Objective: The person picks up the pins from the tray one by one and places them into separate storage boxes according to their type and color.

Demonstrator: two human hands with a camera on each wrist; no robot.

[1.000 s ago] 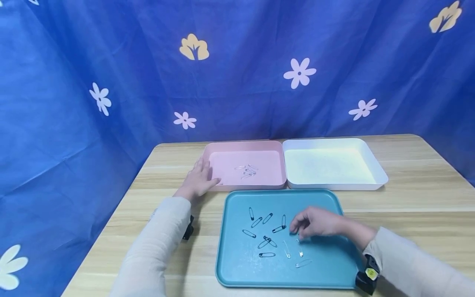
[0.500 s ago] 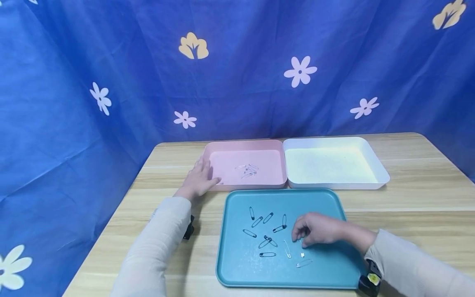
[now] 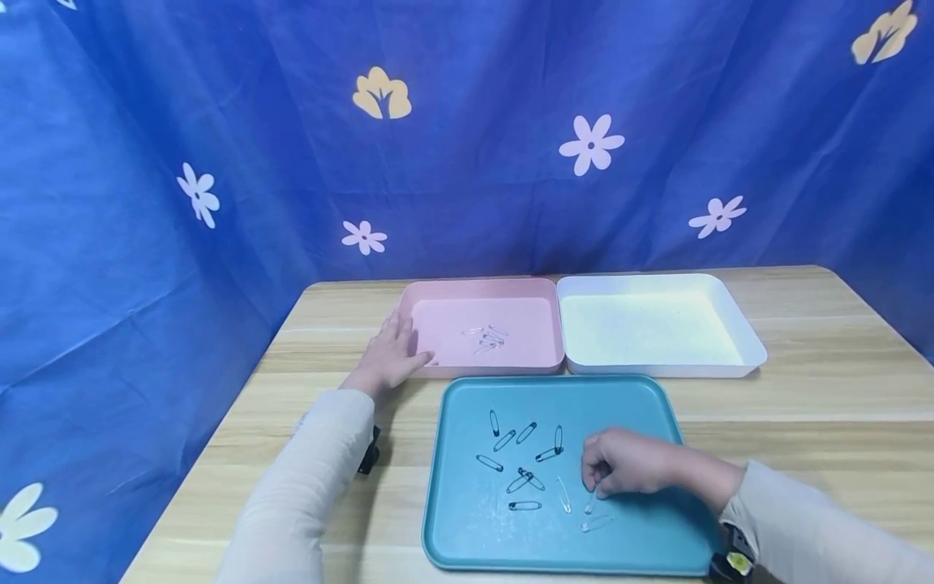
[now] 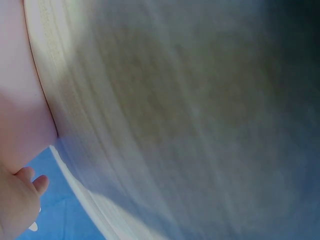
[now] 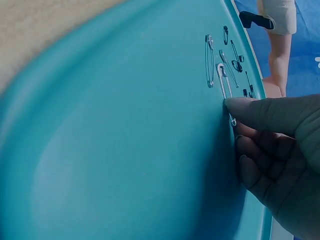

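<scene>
On the teal tray (image 3: 481,543), the thumb and fingertips of my right hand (image 3: 631,462) pinch one end of a silver safety pin (image 5: 224,82), which lies close to the tray surface. Two more silver safety pins lie near it, one just left (image 3: 564,495) and one nearer the front (image 3: 597,523). Several black safety pins (image 3: 525,505) are scattered over the tray's left half. My left hand (image 3: 387,355) rests with extended fingers at the left edge of the pink tray (image 3: 445,312), where several silver safety pins (image 3: 490,339) sit in a loose group.
A white tray (image 3: 657,324) stands right of the pink one, behind the teal tray. All three are on a wood-grain table (image 3: 817,405). A blue flowered curtain (image 3: 467,186) hangs behind and along the left side.
My right hand has come slightly down and nearer to me, its fingertips closing onto the end of the silver safety pin. The left hand stays at the pink tray.
</scene>
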